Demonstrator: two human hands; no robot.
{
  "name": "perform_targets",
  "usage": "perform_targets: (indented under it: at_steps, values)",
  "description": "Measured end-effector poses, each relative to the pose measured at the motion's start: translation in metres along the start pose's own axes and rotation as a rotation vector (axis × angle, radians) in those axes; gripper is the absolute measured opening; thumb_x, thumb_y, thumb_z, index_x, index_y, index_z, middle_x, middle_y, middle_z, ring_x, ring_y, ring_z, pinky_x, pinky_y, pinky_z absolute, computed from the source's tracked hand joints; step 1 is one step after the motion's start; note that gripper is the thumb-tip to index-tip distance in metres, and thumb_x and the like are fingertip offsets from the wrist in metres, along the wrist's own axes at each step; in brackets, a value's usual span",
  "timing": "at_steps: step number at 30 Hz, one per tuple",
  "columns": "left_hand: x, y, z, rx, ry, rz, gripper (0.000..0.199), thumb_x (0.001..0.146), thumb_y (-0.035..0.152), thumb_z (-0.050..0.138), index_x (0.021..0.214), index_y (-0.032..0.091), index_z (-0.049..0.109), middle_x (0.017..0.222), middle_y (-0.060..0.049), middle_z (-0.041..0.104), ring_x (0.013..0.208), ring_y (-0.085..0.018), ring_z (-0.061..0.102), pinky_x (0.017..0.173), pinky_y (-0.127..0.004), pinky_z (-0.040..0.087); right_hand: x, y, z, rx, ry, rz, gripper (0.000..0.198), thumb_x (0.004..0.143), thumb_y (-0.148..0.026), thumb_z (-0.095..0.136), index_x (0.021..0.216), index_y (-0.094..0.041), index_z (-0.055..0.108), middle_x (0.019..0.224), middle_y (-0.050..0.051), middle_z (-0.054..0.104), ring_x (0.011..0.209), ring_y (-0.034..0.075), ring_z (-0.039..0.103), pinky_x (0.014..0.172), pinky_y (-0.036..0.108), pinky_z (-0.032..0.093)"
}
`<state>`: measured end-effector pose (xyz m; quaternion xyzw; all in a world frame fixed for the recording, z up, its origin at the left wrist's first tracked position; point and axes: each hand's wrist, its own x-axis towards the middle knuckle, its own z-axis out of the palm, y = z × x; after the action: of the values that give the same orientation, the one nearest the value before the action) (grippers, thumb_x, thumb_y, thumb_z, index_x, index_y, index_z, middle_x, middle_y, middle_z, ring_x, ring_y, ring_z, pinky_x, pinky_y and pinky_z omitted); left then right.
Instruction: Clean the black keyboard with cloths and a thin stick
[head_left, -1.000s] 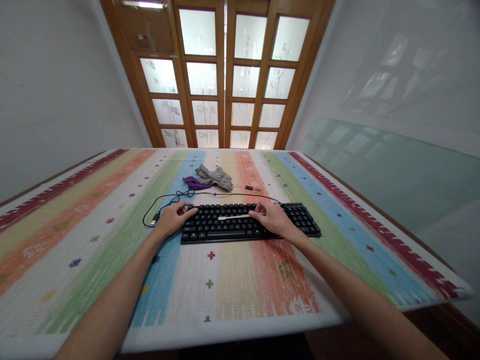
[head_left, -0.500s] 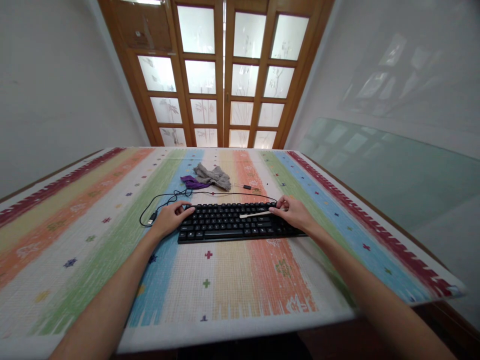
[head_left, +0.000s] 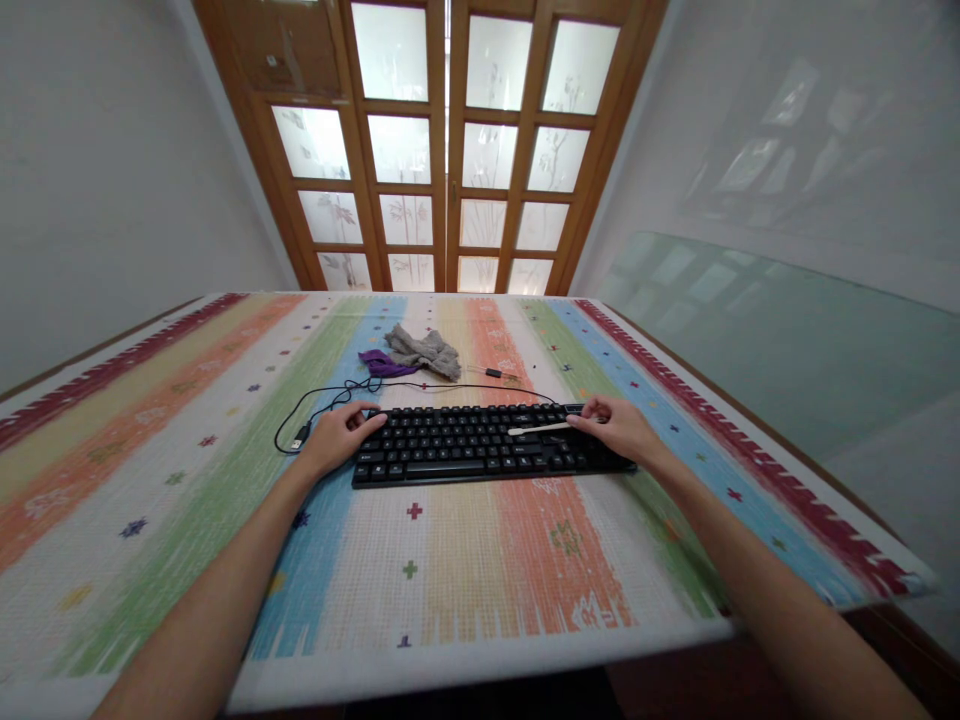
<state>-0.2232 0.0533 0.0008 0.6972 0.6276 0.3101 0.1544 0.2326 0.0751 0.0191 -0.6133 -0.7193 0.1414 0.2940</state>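
Right hand pinches stick over right part of keyboard, which lies on cloth. Left hand at keyboard's left end, thumb on top; can't tell if gripping or resting.

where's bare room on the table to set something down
Bare tablecloth lies between the keyboard and the near edge, between the forearms; also left of the USB cable and right of the right hand. Crowded behind the keyboard: cable, gray cloth, purple cloth, small black object.
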Motion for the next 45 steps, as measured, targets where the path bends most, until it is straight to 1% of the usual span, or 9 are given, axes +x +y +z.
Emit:
perform_targets:
  at_steps: [8, 12, 17, 22, 27, 35, 40, 43, 45]
  values:
    - [0.0, 0.001, 0.0, 0.005, -0.001, -0.001, 0.055, 0.077, 0.068, 0.052, 0.097, 0.022, 0.074, 0.064, 0.0, 0.064, 0.062, -0.02, 0.057, 0.064, -0.03, 0.045, 0.003, 0.04, -0.025, -0.03, 0.03, 0.003, 0.063, 0.064, -0.084, 0.059, 0.064, -0.022, 0.065, 0.058, 0.006, 0.065, 0.055, 0.018, 0.055, 0.054, 0.031, 0.038]
    - [0.0, 0.002, 0.0, 0.004, -0.001, -0.012, 0.056, 0.077, 0.067, 0.051, 0.098, 0.021, 0.073, 0.064, 0.0, 0.063, 0.061, -0.02, 0.057, 0.064, -0.03, 0.045, 0.003, 0.054, -0.029, 0.002, 0.039, 0.007, 0.066, 0.062, -0.086, 0.059, 0.064, -0.02, 0.067, 0.06, 0.007, 0.065, 0.055, 0.018, 0.053, 0.055, 0.032, 0.038]
    - [-0.001, 0.004, -0.001, 0.007, -0.007, -0.031, 0.057, 0.077, 0.069, 0.051, 0.099, 0.021, 0.072, 0.065, 0.0, 0.063, 0.061, -0.02, 0.056, 0.065, -0.031, 0.044, -0.004, 0.07, -0.026, 0.132, 0.079, 0.07, 0.058, 0.063, -0.079, 0.066, 0.067, -0.02, 0.067, 0.061, 0.006, 0.064, 0.055, 0.018, 0.052, 0.056, 0.033, 0.039]
    - [0.0, 0.002, -0.001, 0.02, -0.018, -0.029, 0.056, 0.078, 0.069, 0.05, 0.098, 0.021, 0.072, 0.065, 0.0, 0.063, 0.062, -0.02, 0.057, 0.065, -0.03, 0.044, -0.012, 0.081, -0.033, 0.149, 0.129, 0.106, 0.048, 0.065, -0.068, 0.071, 0.069, -0.02, 0.067, 0.061, 0.003, 0.062, 0.052, 0.016, 0.047, 0.053, 0.032, 0.036]
    - [-0.001, 0.004, -0.002, 0.042, -0.02, -0.027, 0.055, 0.078, 0.069, 0.05, 0.098, 0.022, 0.071, 0.065, 0.001, 0.063, 0.062, -0.019, 0.057, 0.064, -0.029, 0.043, -0.014, 0.088, -0.043, 0.156, 0.192, 0.141, 0.048, 0.063, -0.067, 0.074, 0.07, -0.02, 0.067, 0.06, 0.003, 0.061, 0.052, 0.015, 0.048, 0.051, 0.031, 0.036]
    - [-0.001, 0.01, -0.004, 0.067, -0.035, -0.042, 0.059, 0.077, 0.069, 0.048, 0.101, 0.021, 0.072, 0.064, 0.001, 0.062, 0.06, -0.018, 0.055, 0.062, -0.028, 0.042, -0.011, 0.106, -0.045, 0.213, 0.284, 0.159, 0.047, 0.06, -0.064, 0.076, 0.073, -0.021, 0.064, 0.065, 0.003, 0.064, 0.057, 0.017, 0.054, 0.054, 0.031, 0.042]
    - [-0.002, 0.011, -0.004, 0.068, -0.034, -0.043, 0.06, 0.077, 0.07, 0.047, 0.1, 0.02, 0.072, 0.065, 0.0, 0.063, 0.061, -0.019, 0.056, 0.063, -0.029, 0.043, -0.009, 0.116, -0.046, 0.117, 0.271, 0.148, 0.038, 0.067, -0.058, 0.067, 0.078, -0.021, 0.063, 0.065, 0.003, 0.062, 0.058, 0.018, 0.053, 0.055, 0.031, 0.041]
    - [-0.002, 0.01, -0.004, 0.062, -0.034, -0.043, 0.061, 0.077, 0.07, 0.046, 0.101, 0.02, 0.071, 0.065, 0.001, 0.062, 0.061, -0.019, 0.056, 0.063, -0.029, 0.043, -0.008, 0.123, -0.046, -0.019, 0.254, 0.114, 0.029, 0.074, -0.048, 0.059, 0.08, -0.021, 0.065, 0.071, 0.005, 0.064, 0.061, 0.019, 0.053, 0.06, 0.033, 0.042]
    - [-0.002, 0.01, -0.004, 0.061, -0.033, -0.04, 0.061, 0.077, 0.07, 0.046, 0.101, 0.019, 0.071, 0.065, 0.001, 0.062, 0.061, -0.018, 0.056, 0.064, -0.029, 0.043, -0.008, 0.127, -0.047, -0.125, 0.24, 0.099, 0.023, 0.077, -0.04, 0.053, 0.076, -0.021, 0.064, 0.071, 0.007, 0.063, 0.063, 0.021, 0.054, 0.062, 0.034, 0.041]
